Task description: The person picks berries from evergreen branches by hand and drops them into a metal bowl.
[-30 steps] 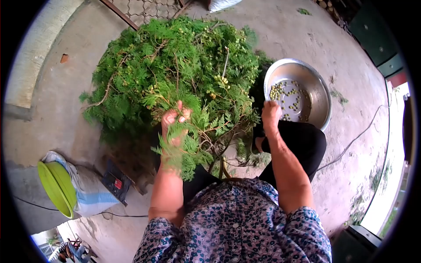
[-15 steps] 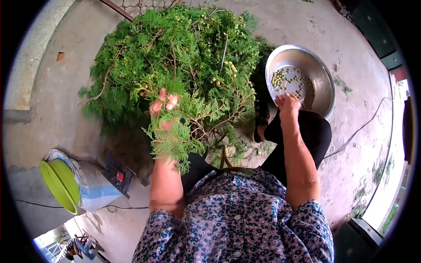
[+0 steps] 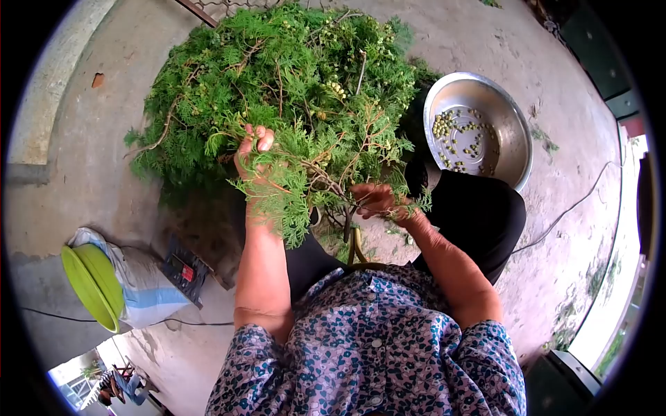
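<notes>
My left hand [image 3: 254, 149] is closed with curled fingers on a leafy evergreen branch [image 3: 322, 177], whose flat green sprays hang over my wrist. Beside the branch's brown stem, my right hand [image 3: 380, 201] has its fingers stretched out to the left, slightly blurred, with a green spray crossing in front of it. Behind both hands lies a large heap of cut evergreen branches [image 3: 277, 76], dotted with pale green cones. A wide metal basin [image 3: 517, 132] stands to the right, by my knee. Small round green cones [image 3: 451, 128] are scattered over its bottom.
At the left, a lime-green plastic basin [image 3: 90, 284] leans on a white and blue sack [image 3: 149, 295]. A dark printed package [image 3: 184, 270] is next to the sack. Thin cables [image 3: 569, 211] run along the concrete floor. A reddish fragment [image 3: 98, 80] lies at upper left.
My right hand has moved from over the metal basin leftward to the branch's stem. My left hand stays at the branch, its fingers more curled, and the sprays have shifted slightly.
</notes>
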The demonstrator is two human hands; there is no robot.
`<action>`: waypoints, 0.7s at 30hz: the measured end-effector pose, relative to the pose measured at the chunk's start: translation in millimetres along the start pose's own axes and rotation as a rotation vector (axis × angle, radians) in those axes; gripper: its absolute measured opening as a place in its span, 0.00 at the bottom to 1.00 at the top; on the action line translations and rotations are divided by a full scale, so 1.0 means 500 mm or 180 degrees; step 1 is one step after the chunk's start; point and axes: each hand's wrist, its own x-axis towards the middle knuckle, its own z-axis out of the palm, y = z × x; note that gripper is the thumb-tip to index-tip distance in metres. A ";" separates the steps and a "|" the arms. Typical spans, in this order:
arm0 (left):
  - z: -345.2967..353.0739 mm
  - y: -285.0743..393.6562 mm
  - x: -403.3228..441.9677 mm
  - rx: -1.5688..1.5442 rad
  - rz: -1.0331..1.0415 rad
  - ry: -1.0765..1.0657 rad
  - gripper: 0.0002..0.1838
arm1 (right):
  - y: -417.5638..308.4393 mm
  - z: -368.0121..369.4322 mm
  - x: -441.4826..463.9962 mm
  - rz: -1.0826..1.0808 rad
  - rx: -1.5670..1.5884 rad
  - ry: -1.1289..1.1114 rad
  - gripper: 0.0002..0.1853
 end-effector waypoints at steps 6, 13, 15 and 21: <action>0.031 -0.019 0.010 0.0631 0.0278 0.1249 0.11 | 0.044 0.085 0.046 -0.1058 -0.0724 0.0950 0.39; 0.123 -0.090 0.057 0.1086 0.0583 0.2705 0.10 | -0.018 0.125 0.044 -0.0803 0.0811 0.1553 0.35; 0.149 -0.098 0.058 0.1335 0.0605 0.2786 0.11 | -0.027 0.128 0.039 -0.0846 0.0633 0.1710 0.38; 0.115 -0.075 0.020 0.1119 0.0561 0.2360 0.13 | -0.058 0.143 0.026 -0.1047 0.0544 0.1460 0.35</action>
